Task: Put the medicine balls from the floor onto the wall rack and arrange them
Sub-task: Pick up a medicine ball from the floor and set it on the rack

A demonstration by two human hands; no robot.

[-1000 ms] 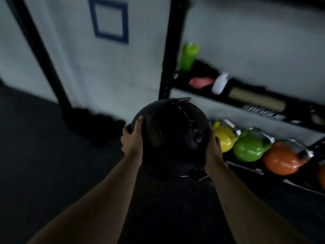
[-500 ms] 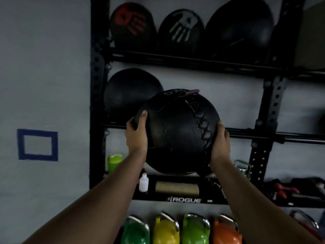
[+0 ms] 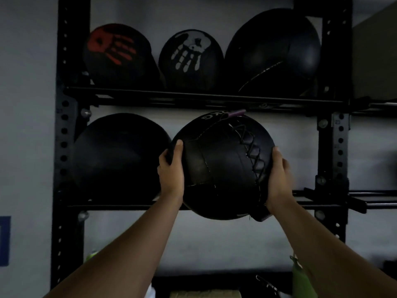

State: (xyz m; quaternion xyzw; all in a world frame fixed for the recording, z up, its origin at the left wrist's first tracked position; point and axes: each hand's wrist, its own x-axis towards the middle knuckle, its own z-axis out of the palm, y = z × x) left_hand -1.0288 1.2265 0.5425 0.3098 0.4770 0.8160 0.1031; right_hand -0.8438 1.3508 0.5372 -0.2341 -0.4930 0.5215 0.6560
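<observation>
Currently clamping laced medicine ball between left hand and right hand, frame center, beside shelved ball; probably needing seating onto middle rail.

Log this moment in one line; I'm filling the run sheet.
phase: placing | hands: left, right grip black medicine ball | target: middle shelf, beside resting ball | seated: not yet

Free shelf bay right of resting ball
</observation>
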